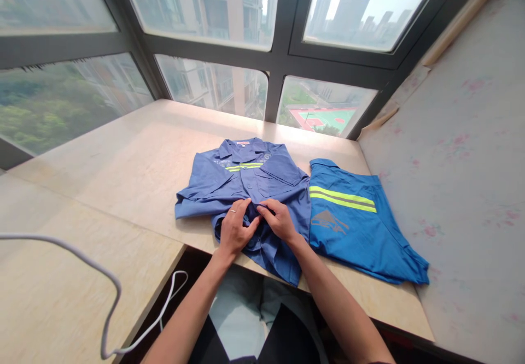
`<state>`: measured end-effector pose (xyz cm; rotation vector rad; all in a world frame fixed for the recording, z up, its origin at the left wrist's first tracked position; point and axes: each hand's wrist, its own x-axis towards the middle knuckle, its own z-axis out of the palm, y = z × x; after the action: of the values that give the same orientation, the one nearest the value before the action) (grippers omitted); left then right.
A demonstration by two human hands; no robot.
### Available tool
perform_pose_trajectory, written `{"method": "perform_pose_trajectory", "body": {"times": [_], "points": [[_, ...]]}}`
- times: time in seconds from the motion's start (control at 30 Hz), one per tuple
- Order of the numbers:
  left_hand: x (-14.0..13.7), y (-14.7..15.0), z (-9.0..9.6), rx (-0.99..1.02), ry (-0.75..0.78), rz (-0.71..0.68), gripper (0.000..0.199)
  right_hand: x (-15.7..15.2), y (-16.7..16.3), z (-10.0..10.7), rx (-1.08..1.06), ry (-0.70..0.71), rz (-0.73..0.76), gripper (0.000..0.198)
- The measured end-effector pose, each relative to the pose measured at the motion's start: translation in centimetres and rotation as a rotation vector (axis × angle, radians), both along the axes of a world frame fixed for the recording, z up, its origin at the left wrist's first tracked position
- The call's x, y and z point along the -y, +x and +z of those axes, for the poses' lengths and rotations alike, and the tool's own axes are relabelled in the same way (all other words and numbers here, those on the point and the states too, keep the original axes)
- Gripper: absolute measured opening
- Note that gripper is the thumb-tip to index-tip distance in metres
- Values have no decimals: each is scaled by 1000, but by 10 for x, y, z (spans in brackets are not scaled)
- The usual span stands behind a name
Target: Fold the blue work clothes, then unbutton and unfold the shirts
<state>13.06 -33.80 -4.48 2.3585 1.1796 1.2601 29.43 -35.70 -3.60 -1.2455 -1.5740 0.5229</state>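
Blue-violet shirt (pixel 238 181) pinched at its front by the right hand (pixel 281 220); left hand (pixel 235 228) on it just beside, grip unclear. Shirt's face up at the ledge's (pixel 118 172) front edge. Brighter blue folded garment (pixel 353 230) adjoins, toward right edge. White cable (pixel 118 289) loops near front-left.

Work shirt (pixel 241 183), one: violet-blue, collared, button-fronted, pale label inside the neck, yellow-green reflective banding across the chest, pale printing near the shoulders. Front uppermost; upper part spread fairly flat, lower front bunched and creased. Lies on the table (pixel 123 162), collar toward its far edge, hem at its near edge.
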Motion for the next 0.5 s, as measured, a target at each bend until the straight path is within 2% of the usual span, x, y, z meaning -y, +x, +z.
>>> {"method": "perform_pose_trajectory", "body": {"times": [0.1,0.17,0.27,0.5], "points": [[-2,-1,-3,3,19,-82,43,-1,1,1,-58,-42,51,19],[-4,-2,-5,8,28,-100,33,-1,1,1,-77,-59,77,19],[-4,-2,-6,23,11,-84,22,-1,-1,0,-97,-79,102,19],[2,2,1,-51,-67,3,19,-2,-3,-4,-109,-119,46,19]]}}
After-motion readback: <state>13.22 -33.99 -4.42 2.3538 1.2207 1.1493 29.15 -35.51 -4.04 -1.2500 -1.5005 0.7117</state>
